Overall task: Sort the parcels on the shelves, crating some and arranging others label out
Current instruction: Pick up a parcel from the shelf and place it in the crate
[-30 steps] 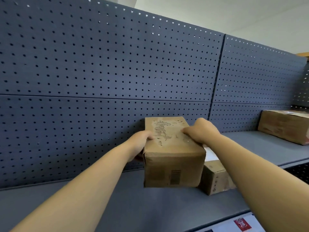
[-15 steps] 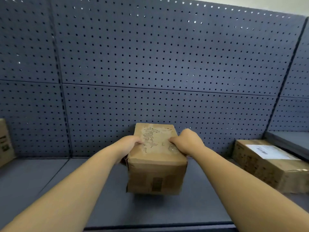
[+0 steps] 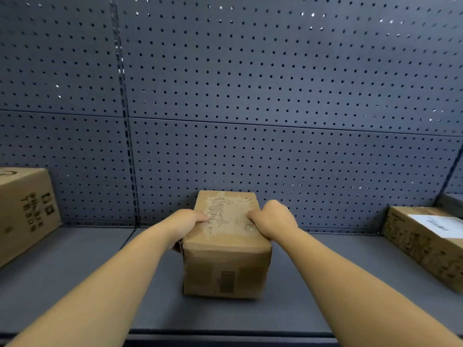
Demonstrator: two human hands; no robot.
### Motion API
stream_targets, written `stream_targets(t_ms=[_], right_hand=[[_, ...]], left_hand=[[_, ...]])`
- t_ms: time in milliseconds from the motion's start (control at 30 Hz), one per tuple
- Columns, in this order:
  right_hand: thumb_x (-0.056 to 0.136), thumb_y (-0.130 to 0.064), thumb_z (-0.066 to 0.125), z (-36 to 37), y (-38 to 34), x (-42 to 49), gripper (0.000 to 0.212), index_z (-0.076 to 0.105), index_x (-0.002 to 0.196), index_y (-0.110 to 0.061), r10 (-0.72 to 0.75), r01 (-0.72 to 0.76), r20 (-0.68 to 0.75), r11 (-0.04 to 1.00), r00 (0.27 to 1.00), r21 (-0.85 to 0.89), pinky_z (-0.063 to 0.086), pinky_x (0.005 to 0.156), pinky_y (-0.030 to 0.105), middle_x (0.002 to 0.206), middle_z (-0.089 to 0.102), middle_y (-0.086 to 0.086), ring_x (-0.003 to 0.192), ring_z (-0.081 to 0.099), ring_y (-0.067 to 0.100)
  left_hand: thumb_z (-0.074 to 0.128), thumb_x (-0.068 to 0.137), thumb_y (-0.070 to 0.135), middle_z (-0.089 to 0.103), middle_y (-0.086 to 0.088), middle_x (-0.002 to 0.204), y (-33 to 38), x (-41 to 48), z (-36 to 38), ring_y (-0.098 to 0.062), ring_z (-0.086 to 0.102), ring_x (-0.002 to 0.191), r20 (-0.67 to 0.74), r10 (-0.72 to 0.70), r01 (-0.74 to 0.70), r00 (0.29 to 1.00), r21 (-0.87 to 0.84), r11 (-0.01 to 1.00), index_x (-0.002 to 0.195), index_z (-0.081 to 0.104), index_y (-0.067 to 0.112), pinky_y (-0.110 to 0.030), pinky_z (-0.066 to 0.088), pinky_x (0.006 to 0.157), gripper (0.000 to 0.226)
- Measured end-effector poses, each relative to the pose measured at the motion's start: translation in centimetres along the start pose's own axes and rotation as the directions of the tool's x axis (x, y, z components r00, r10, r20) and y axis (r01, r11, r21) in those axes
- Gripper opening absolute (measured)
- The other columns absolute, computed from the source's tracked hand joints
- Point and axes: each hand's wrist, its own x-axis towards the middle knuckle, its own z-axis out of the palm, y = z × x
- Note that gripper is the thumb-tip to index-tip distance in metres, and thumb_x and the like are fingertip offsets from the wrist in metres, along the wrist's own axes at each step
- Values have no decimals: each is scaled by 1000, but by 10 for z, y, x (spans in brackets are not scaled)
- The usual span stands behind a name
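Now both hands [image 3: 226, 225] gripping parcel [image 3: 226, 256] sides, arms outstretched

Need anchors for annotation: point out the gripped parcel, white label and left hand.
gripped parcel [image 3: 225, 266], head view, front face.
white label [image 3: 438, 225], head view, sticker's centre.
left hand [image 3: 186, 222], head view, back of hand.

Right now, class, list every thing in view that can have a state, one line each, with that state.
middle parcel: closed, upright, barcode face toward the camera; contact with the shelf unclear.
left hand: grips the parcel's left side.
right hand: grips the parcel's right side.
left box: closed, resting on the shelf, untouched.
right box: closed, lying on the shelf, white label facing up.
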Motion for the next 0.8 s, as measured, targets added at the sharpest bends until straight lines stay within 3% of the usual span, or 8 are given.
stream_targets(t_ms=[200, 267, 333, 367, 400, 467, 567, 800], right_hand=[[85, -36, 58, 0, 0, 1, 35, 39, 63, -17, 2, -2, -2, 1000, 1000, -24, 28, 45, 26, 59, 44, -1, 50, 40, 16], [86, -35, 56, -2, -3, 0, 32, 40, 65, -17, -14, 14, 5, 996, 1000, -87, 31, 47, 27, 65, 46, 0, 54, 42, 17], [88, -39, 52, -5, -9, -1, 24, 54, 86, -15, -62, 65, 25, 988, 998, -138, 43, 59, 30, 90, 55, 5, 71, 54, 21], [90, -43, 48, -5, -11, 0, 36, 56, 110, -14, -92, 99, 49, 982, 995, -160, 49, 74, 35, 114, 54, 9, 91, 58, 26], [93, -48, 44, -4, -13, 1, 53, 45, 135, -16, -116, 132, 94, 974, 989, -185, 47, 90, 42, 138, 42, 11, 114, 52, 32], [98, -52, 33, 2, -17, 3, 65, 17, 154, -24, -169, 222, 214, 941, 962, -257, 27, 113, 51, 161, 10, 2, 143, 21, 38], [103, -45, 21, 12, -16, 6, 59, 6, 155, -24, -186, 311, 355, 890, 916, -334, 10, 120, 52, 163, -9, 1, 148, 3, 38], [105, -34, 23, 18, -20, 7, 58, 1, 156, -19, -104, 286, 426, 876, 899, -388, 10, 121, 47, 163, -15, 1, 150, 3, 29]], left_hand=[[56, 92, 36, 72, -13, 103, 4, 3, 2, -35, 68, 96, -19, 38, -35, 999, 115, 993, 105, 67, 12, -36, 52, 78, 30], [56, 92, 38, 67, -8, 102, 9, 3, 3, -27, 65, 90, -57, 92, -77, 994, 232, 970, 106, 61, 12, -33, 48, 71, 30], [55, 92, 41, 58, -6, 119, 13, 7, 6, -20, 58, 94, -119, 183, -123, 976, 395, 910, 130, 47, 9, -29, 43, 70, 51], [52, 92, 43, 50, -7, 135, 15, 10, 8, -22, 54, 106, -140, 229, -135, 963, 483, 865, 143, 34, 10, -29, 42, 79, 63], [50, 93, 45, 37, -8, 148, 16, 13, 10, -27, 47, 122, -148, 281, -153, 948, 562, 812, 150, 22, 14, -32, 40, 93, 71], [42, 95, 49, 9, -6, 161, 18, 18, 18, -34, 14, 146, -94, 348, -187, 933, 700, 689, 154, 9, 23, -45, 22, 116, 73], [27, 101, 44, -8, 1, 162, 19, 26, 28, -31, -15, 147, 49, 329, -224, 943, 824, 520, 154, 5, 24, -53, 6, 119, 61], [18, 103, 30, 4, -13, 161, 19, 35, 36, -33, -10, 147, 112, 233, -189, 966, 921, 342, 152, 15, 13, -56, -2, 117, 52]])
